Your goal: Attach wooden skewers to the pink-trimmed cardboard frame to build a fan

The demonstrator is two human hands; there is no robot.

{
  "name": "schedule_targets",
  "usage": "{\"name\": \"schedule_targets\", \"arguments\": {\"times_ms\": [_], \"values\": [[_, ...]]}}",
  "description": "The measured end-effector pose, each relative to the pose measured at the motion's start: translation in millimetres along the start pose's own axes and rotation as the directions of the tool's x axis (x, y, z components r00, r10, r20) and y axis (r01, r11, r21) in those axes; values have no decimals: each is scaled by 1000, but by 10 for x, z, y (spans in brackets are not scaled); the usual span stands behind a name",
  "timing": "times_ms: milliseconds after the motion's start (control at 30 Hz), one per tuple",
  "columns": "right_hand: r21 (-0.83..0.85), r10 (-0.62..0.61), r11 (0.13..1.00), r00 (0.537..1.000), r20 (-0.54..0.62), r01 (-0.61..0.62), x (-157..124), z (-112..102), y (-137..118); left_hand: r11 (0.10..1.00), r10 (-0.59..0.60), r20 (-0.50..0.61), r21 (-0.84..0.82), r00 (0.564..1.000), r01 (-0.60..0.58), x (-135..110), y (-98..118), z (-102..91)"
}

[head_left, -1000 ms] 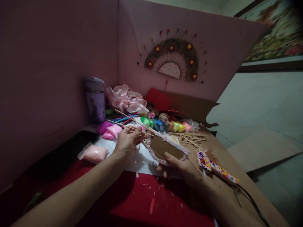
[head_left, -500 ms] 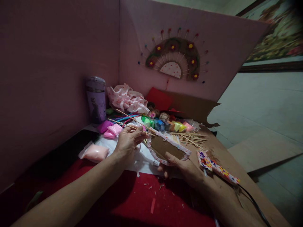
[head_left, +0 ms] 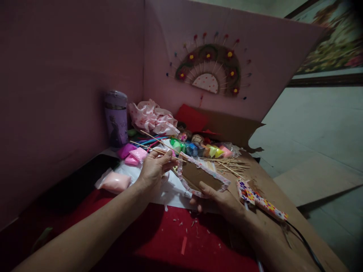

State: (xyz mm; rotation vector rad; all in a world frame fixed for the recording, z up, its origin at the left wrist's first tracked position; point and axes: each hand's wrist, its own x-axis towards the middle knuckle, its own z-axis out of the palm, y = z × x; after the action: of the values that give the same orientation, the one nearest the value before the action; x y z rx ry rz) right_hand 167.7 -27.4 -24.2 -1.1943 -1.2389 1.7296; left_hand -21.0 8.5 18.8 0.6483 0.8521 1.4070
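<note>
My left hand pinches two thin wooden skewers that stick out up and to the left. Their near ends meet the upper corner of a brown cardboard piece edged with pink patterned fabric. My right hand grips that cardboard piece at its lower edge, thumb on top. Both hands hover just above a white sheet on the red table cover.
Small bags of coloured clay and pink packets lie behind the hands, beside a purple tumbler and crumpled pink cloth. Loose sticks and a floral-wrapped glue gun lie right. Pink board walls carry a decorated fan.
The view has shifted slightly; both hands hold their things almost still, and the skewer tips stay at the cardboard's corner.
</note>
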Motion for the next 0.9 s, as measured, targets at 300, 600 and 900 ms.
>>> {"name": "schedule_targets", "arguments": {"times_ms": [300, 600, 900], "values": [[-15, -20, 1000, 1000, 12, 21, 19, -22, 20, 998, 58, 68, -12, 996, -58, 72, -65, -48], [-63, -32, 997, 999, 12, 33, 13, -30, 31, 998, 61, 89, -19, 994, -60, 54, -58, -60], [-40, -36, 999, 999, -12, 36, -13, 21, -9, 998, 64, 80, -11, 995, -64, 50, -51, -48]]}}
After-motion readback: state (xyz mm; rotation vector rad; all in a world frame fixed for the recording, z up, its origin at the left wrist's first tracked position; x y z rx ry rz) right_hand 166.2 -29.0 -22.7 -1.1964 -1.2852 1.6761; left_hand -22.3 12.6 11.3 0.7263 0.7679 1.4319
